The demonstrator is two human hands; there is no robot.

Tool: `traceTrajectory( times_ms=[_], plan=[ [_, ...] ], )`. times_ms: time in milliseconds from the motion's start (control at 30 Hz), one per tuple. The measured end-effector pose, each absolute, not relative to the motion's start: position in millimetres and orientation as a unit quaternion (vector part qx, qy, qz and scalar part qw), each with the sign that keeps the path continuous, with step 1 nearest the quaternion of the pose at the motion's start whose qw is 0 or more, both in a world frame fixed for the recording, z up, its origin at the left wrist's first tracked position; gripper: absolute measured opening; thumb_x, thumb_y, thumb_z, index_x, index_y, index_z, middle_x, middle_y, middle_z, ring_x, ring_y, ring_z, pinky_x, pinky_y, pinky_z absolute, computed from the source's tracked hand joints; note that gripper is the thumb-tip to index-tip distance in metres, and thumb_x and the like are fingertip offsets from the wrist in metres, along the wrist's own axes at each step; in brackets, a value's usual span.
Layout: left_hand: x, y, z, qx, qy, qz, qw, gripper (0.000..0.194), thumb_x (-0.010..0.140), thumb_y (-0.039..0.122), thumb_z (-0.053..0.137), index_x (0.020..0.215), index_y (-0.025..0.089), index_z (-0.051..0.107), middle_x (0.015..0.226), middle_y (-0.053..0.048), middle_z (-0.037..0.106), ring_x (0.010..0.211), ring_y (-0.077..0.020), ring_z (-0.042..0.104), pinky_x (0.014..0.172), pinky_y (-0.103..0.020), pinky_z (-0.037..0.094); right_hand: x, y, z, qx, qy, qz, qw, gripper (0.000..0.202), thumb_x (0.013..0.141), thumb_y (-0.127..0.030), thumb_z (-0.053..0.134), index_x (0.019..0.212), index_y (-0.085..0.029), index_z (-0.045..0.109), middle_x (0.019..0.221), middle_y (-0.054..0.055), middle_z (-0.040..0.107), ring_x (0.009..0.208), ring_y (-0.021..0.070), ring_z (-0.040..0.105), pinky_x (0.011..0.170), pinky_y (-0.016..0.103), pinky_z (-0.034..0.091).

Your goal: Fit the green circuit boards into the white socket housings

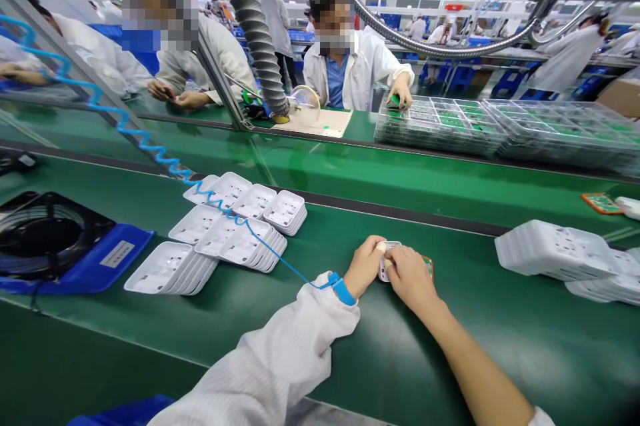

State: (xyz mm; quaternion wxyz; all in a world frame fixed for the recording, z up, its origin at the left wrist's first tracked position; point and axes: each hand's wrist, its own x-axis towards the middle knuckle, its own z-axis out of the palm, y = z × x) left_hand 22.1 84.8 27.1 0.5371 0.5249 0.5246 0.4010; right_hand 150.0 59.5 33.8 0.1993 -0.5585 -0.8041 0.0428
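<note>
In the head view, a small white plastic cover [384, 273] is on the green bench, mostly hidden under my hands. My left hand [366, 266] grips its left side, with a pale finger cot on the thumb. Over the cover's right part curls my right hand [411, 278], its thumb and fingers closed on it; the fingertips are partly hidden. Just beyond the right hand's knuckles shows a green circuit board [429, 266] with an orange edge, largely covered. A blue wrist strap [343, 289] circles my left wrist.
Stacked white covers [240, 239] stand to the left, and more white stacks [555, 249] at right. A black fan [47, 236] lies far left. The blue coiled cord [167, 158] crosses to my wrist. Across a conveyor [350, 176], a co-worker's hand [400, 89] touches clear trays [440, 126].
</note>
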Motion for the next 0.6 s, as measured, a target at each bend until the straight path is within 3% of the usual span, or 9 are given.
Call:
traceTrajectory(
  times_ms=[200,600],
  plan=[
    [21.6,85.2,24.8,0.546,0.533,0.375,0.526,0.023,0.083,0.026,0.042,0.095,0.020,0.060,0.086,-0.001,0.063,0.077,-0.0134,0.057,0.067,-0.023,0.046,158.5,62.5,29.9,-0.544,-0.809,0.014,0.222,0.014,0.084,-0.016,0.039,0.078,-0.018,0.051,0.075,0.004,0.053,0.072,0.0185,0.045,0.067,0.030,0.031],
    [19.9,84.7,27.9,0.561,0.550,0.361,0.502,0.026,0.084,0.029,0.041,0.098,0.020,0.061,0.089,-0.003,0.065,0.077,-0.0149,0.060,0.069,-0.025,0.048,158.0,67.9,20.6,-0.543,-0.804,0.037,0.240,0.014,0.084,-0.015,0.038,0.079,-0.019,0.050,0.076,0.004,0.052,0.073,0.0185,0.045,0.068,0.030,0.033]
  ],
)
